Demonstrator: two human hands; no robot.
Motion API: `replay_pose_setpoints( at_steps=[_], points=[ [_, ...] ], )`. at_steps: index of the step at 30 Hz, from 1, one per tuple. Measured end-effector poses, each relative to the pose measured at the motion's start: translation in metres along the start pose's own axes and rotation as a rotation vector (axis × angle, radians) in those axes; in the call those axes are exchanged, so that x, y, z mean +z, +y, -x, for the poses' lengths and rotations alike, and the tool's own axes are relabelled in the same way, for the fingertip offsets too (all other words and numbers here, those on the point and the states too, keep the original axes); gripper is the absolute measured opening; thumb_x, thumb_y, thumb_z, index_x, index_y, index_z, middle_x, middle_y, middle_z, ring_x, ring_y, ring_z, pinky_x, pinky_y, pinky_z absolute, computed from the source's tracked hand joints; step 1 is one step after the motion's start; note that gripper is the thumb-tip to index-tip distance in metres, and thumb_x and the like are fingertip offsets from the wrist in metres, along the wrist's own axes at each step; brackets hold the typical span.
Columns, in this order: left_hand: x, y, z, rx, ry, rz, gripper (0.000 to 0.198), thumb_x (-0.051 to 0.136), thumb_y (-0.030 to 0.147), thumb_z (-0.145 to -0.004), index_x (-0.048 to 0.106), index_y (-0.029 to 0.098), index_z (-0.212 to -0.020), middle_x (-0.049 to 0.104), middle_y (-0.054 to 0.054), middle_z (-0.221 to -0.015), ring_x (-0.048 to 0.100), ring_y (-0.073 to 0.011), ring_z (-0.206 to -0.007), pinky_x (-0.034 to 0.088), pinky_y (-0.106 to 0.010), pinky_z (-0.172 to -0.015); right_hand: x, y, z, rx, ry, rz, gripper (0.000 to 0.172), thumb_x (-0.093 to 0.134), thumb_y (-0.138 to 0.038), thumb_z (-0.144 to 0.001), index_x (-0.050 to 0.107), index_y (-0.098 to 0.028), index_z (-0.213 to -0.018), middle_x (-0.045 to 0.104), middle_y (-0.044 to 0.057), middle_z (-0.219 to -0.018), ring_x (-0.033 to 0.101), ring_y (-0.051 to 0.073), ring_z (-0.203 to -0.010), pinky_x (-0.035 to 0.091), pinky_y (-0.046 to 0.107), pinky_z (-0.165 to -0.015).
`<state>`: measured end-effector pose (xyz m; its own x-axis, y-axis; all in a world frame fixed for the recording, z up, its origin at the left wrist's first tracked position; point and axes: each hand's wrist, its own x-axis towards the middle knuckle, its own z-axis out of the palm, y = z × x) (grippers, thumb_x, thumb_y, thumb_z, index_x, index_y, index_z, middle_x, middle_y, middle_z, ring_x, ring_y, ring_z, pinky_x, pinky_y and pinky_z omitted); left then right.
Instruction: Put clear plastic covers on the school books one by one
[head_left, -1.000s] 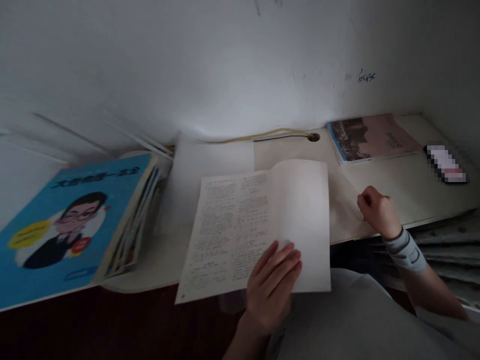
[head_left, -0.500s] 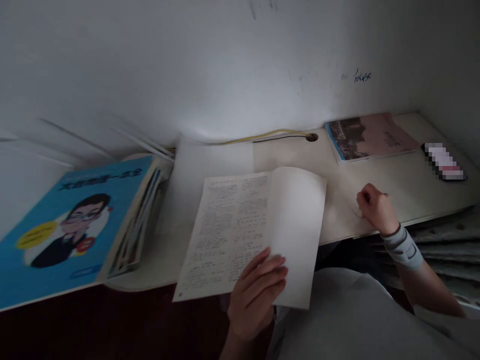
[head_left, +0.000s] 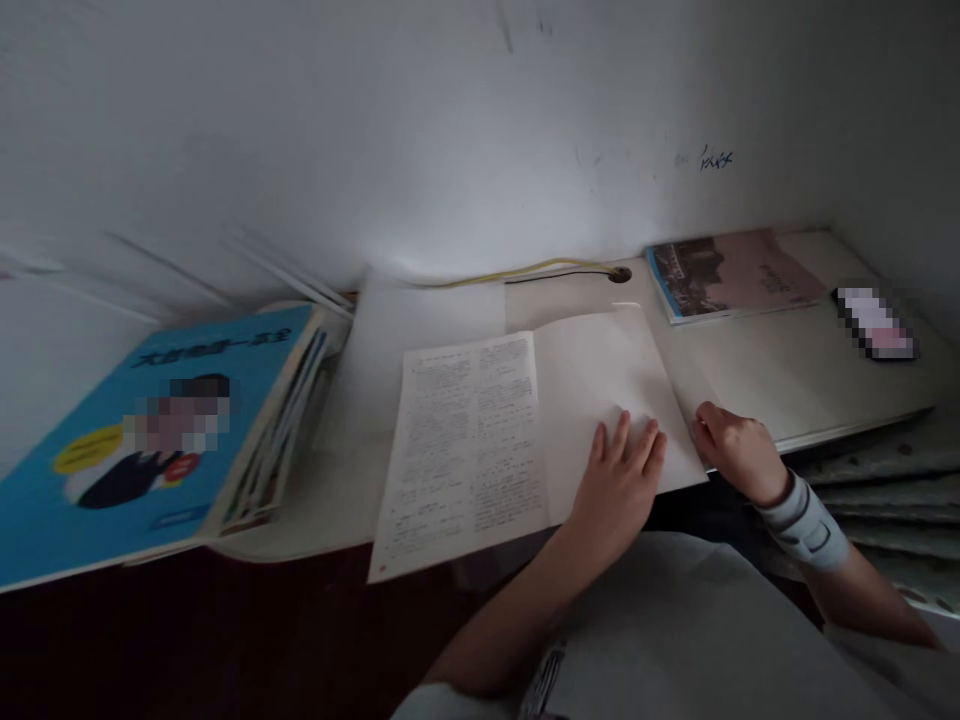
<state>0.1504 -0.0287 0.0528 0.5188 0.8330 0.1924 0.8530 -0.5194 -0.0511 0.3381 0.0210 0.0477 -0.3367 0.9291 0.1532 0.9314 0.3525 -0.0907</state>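
Observation:
An open booklet (head_left: 469, 450) lies on the desk in front of me, tilted slightly, its lower edge past the desk's front. Two columns of print fill its left page, while the right page (head_left: 600, 370) looks blank and spreads out nearly flat. My left hand (head_left: 621, 480) rests open on the lower part of that blank page, fingers spread. Just beyond the page's right edge, my right hand (head_left: 739, 450) sits curled into a loose fist on the desk, with nothing visible in it. A grey wristband (head_left: 806, 520) wraps the right wrist.
To the left is a stack of books topped by a blue one (head_left: 247, 350). A white sheet (head_left: 431, 305) lies behind the booklet. A pink-covered book (head_left: 750, 275) and a phone (head_left: 874, 322) are at the right. A yellow cable (head_left: 517, 270) runs along the wall to a desk hole.
My left hand has moved right from the booklet's fold onto the blank page, which has swung right and flattened. My right fist has moved down and slightly left, close to the page edge.

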Motion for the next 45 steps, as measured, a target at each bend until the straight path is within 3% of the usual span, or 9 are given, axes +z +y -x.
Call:
replay_pose_setpoints(
  at_steps=[7,12,17,22,24,28,33,39,45],
  points=[
    [-0.001,0.001,-0.014,-0.059,-0.007,0.046,0.048,0.055,0.034,-0.088,0.05,0.015,-0.132,0.05,-0.017,-0.138,0.042,-0.0391,-0.129,0.037,-0.061,-0.101,-0.004,0.003,0.003,-0.004,-0.007,-0.124,0.023,0.041,-0.013,-0.088,0.062,-0.018,-0.092,0.07,0.008,-0.084,0.065,0.018,-0.071,0.042,0.027,-0.061],
    [0.013,-0.003,-0.002,-0.054,0.057,-0.025,0.036,0.044,0.012,-0.09,0.055,0.011,-0.125,0.059,-0.017,-0.129,0.054,-0.0338,-0.12,0.045,-0.054,-0.098,-0.006,0.012,0.005,-0.08,0.09,-0.396,0.025,0.041,-0.02,-0.09,0.065,-0.019,-0.096,0.07,0.007,-0.087,0.066,0.017,-0.076,0.048,0.026,-0.068],
    [0.01,-0.014,0.019,-0.055,0.316,0.032,0.044,0.035,0.003,-0.091,0.043,0.003,-0.134,0.066,-0.02,-0.116,0.063,-0.0231,-0.11,0.053,-0.034,-0.09,0.007,0.038,-0.018,0.109,0.174,-0.592,0.037,0.048,-0.04,-0.088,0.06,-0.012,-0.109,0.068,0.017,-0.099,0.067,0.022,-0.082,0.053,0.033,-0.069],
    [-0.002,-0.018,0.029,-0.125,0.518,0.007,0.059,0.035,0.002,-0.092,0.02,0.01,-0.148,0.064,-0.016,-0.121,0.059,-0.0223,-0.116,0.053,-0.033,-0.091,-0.008,0.034,-0.042,0.075,-0.023,-1.241,0.06,0.053,-0.052,-0.084,0.039,-0.017,-0.131,0.071,0.01,-0.093,0.064,0.014,-0.06,0.052,0.027,-0.053],
    [-0.001,-0.014,0.026,-0.106,0.507,-0.017,0.056,0.035,0.002,-0.092,0.024,0.007,-0.146,0.065,-0.017,-0.119,0.061,-0.0229,-0.114,0.053,-0.032,-0.091,-0.025,0.027,-0.043,0.056,0.006,-1.385,0.06,0.056,-0.047,-0.084,0.035,-0.02,-0.132,0.071,0.005,-0.088,0.056,0.009,-0.049,0.047,0.024,-0.046],
    [0.006,0.001,0.01,-0.076,0.368,-0.064,0.046,0.041,0.007,-0.092,0.04,0.005,-0.138,0.061,-0.019,-0.125,0.056,-0.0269,-0.119,0.049,-0.037,-0.096,-0.046,0.03,-0.03,0.124,0.108,-1.353,0.05,0.061,-0.037,-0.081,0.044,-0.019,-0.124,0.069,0.002,-0.082,0.047,0.006,-0.04,0.04,0.021,-0.04],
    [0.004,0.01,-0.016,-0.012,0.106,0.02,0.057,0.052,0.042,-0.09,0.04,0.02,-0.141,0.043,-0.015,-0.145,0.042,-0.0385,-0.13,0.043,-0.055,-0.1,-0.025,0.056,-0.013,0.26,0.051,-1.236,0.033,0.06,-0.038,-0.079,0.057,-0.015,-0.102,0.056,-0.005,-0.059,0.035,0.004,-0.034,0.025,0.02,-0.033],
    [-0.01,-0.004,-0.024,0.123,0.216,0.022,0.045,0.043,0.015,-0.093,0.046,0.023,-0.137,0.048,-0.008,-0.142,0.04,-0.0291,-0.133,0.042,-0.044,-0.103,-0.003,0.068,-0.007,0.3,0.075,-1.079,0.035,0.057,-0.041,-0.079,0.064,-0.012,-0.098,0.052,-0.003,-0.058,0.04,0.007,-0.044,0.03,0.021,-0.041],
    [-0.001,0.01,-0.028,0.164,0.069,-0.016,0.035,0.043,0.021,-0.094,0.056,0.02,-0.126,0.051,-0.007,-0.14,0.043,-0.0316,-0.131,0.043,-0.053,-0.101,0.001,0.074,-0.001,0.334,0.075,-1.077,0.039,0.058,-0.044,-0.079,0.065,-0.012,-0.101,0.053,-0.002,-0.059,0.04,0.008,-0.045,0.031,0.022,-0.042]
  ],
)
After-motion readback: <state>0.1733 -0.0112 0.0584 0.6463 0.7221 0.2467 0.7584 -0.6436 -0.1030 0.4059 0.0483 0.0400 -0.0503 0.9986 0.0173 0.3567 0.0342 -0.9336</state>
